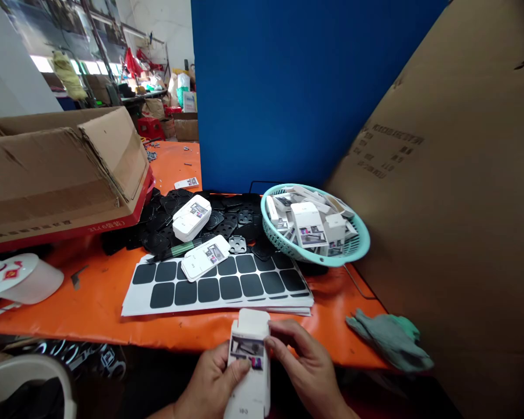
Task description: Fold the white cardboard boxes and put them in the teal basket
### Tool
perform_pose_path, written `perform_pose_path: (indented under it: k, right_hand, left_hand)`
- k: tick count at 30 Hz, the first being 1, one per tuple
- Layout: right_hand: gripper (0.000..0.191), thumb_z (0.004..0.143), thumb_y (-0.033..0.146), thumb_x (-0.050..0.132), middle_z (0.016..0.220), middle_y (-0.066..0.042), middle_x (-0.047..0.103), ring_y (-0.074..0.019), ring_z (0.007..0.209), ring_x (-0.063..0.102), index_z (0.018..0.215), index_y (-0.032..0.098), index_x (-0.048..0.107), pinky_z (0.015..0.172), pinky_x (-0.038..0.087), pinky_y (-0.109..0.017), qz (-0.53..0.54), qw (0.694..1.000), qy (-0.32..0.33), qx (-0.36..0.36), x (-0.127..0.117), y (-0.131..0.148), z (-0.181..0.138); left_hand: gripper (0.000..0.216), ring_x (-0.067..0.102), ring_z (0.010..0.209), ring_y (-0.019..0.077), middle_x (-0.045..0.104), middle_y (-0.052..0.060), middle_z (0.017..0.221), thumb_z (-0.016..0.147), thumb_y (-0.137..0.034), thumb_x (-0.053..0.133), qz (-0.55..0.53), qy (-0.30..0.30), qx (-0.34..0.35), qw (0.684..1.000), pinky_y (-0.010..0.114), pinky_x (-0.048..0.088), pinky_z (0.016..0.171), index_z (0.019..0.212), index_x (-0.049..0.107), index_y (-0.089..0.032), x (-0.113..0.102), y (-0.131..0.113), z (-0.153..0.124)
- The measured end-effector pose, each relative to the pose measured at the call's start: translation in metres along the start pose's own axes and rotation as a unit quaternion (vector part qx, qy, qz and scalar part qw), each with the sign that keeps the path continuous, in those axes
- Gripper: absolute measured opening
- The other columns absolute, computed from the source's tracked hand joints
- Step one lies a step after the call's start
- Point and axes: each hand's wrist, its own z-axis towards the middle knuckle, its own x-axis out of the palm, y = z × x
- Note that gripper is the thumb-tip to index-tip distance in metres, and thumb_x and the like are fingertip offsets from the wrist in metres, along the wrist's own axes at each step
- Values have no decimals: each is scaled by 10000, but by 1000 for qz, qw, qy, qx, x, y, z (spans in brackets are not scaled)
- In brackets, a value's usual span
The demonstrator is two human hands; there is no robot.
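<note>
A small white printed carton (250,372) stands in front of me at the table's near edge, its top flap up. My left hand (213,378) is closed round its left side, the thumb across the printed front. With thumb and fingertips my right hand (303,364) pinches the carton's upper right edge. Just beyond lie sheets of black rounded-square stickers (218,288), with a flat white carton (205,258) on top. A stack of flat cartons (192,217) rests on a pile of black plates (157,215) behind. What the carton holds inside is hidden.
A turquoise basket (360,247) full of white cartons stands at the right, near grey-green gloves (388,339). At left are a large cardboard box (48,180), a lidded white mug (30,282) and a bucket (65,372) below the orange table (100,314). A blue panel (279,93) rises behind.
</note>
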Motion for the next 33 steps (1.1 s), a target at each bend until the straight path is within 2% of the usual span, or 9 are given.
perform_pose_path:
  k: [8, 11, 14, 17, 21, 25, 28, 31, 33]
  right_hand:
    - [511, 854, 74, 593, 1007, -42, 703, -173, 846, 689, 1306, 307, 546, 752, 571, -234, -16, 993, 22, -111, -1, 0, -20]
    - [328, 861, 150, 622, 897, -24, 714, -172, 777, 692, 1151, 300, 656, 704, 565, -224, 26, 999, 21, -13, -1, 1, -21]
    - [125, 862, 295, 652, 833, -32, 710, -190, 750, 680, 951, 256, 731, 680, 554, -239, 102, 985, 20, 135, 2, -1, -26]
    - [193, 833, 401, 677, 743, -24, 668, -174, 677, 620, 814, 216, 724, 627, 517, -237, 168, 960, 14, 226, 3, -4, -33]
    - [301, 808, 430, 700, 639, 2, 573, -134, 598, 517, 651, 176, 659, 573, 447, -222, 208, 948, 28, 238, 8, -2, -41]
    - [250, 729, 401, 789, 798, -9, 649, -173, 742, 609, 884, 228, 698, 696, 494, -274, 313, 899, -18, 307, 19, 9, -40]
    - [290, 701, 385, 812, 817, -5, 676, -191, 762, 641, 922, 253, 680, 713, 508, -309, 399, 845, -4, 357, 21, 14, -35]
    - [181, 730, 381, 788, 763, -13, 655, -181, 718, 627, 754, 222, 706, 685, 501, -294, 349, 899, 38, 263, 12, 14, -30]
    - [174, 779, 390, 742, 787, -40, 661, -194, 752, 630, 766, 217, 736, 708, 500, -300, 275, 943, 71, 173, 3, 15, -28]
  left_hand:
    - [455, 615, 877, 225, 657, 133, 994, 934, -510, 420, 244, 105, 98, 959, 311, 475, 784, 1124, 553, -118, -13, -8, -7]
    - [378, 600, 779, 196, 660, 109, 933, 916, -434, 465, 276, 122, 97, 948, 279, 457, 694, 1129, 537, -131, -15, -3, -5]
    - [503, 566, 719, 164, 630, 77, 935, 854, -350, 565, 263, 59, 129, 954, 265, 438, 658, 1295, 411, -164, -15, 6, -3]
    - [601, 535, 730, 151, 595, 62, 951, 784, -308, 656, 222, -3, 136, 966, 263, 430, 674, 1317, 406, -190, -11, 9, -1]
    - [369, 497, 669, 128, 568, 17, 795, 780, -406, 684, 83, 29, 36, 995, 240, 414, 620, 1013, 521, -170, 0, 0, 1]
    - [324, 467, 624, 115, 531, 4, 688, 880, -439, 557, 169, -4, 75, 983, 227, 390, 588, 718, 445, -182, 6, -5, 1]
    - [199, 560, 710, 146, 614, 46, 790, 933, -349, 482, 270, -18, 183, 945, 251, 442, 677, 879, 552, -171, 4, -2, -2]
    - [313, 618, 783, 159, 656, 64, 901, 934, -299, 498, 288, 2, 258, 922, 258, 471, 744, 1226, 495, -187, 1, -2, -6]
    - [250, 609, 725, 152, 648, 52, 832, 928, -322, 514, 316, 4, 249, 916, 238, 457, 686, 1131, 557, -182, 2, -7, -8]
